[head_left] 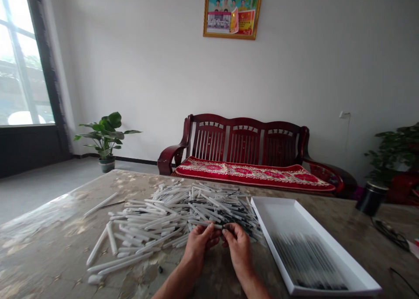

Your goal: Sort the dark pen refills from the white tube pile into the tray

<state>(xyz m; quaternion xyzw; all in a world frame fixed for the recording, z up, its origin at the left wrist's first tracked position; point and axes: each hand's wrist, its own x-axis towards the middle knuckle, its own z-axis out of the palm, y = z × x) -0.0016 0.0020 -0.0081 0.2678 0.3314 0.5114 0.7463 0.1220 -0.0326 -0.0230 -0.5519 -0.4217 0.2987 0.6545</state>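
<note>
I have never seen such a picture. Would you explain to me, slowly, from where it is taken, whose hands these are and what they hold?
There is no machine here. One camera, worn on a person's head, looks forward and down, so you see that person's own bare hands. The left hand holds a slim pale stick; the right hand pinches a dark bit at its end, too small to identify. On the patterned table lies a loose heap of similar sticks. To the right, a white box contains slim grey pieces in a row.
</note>
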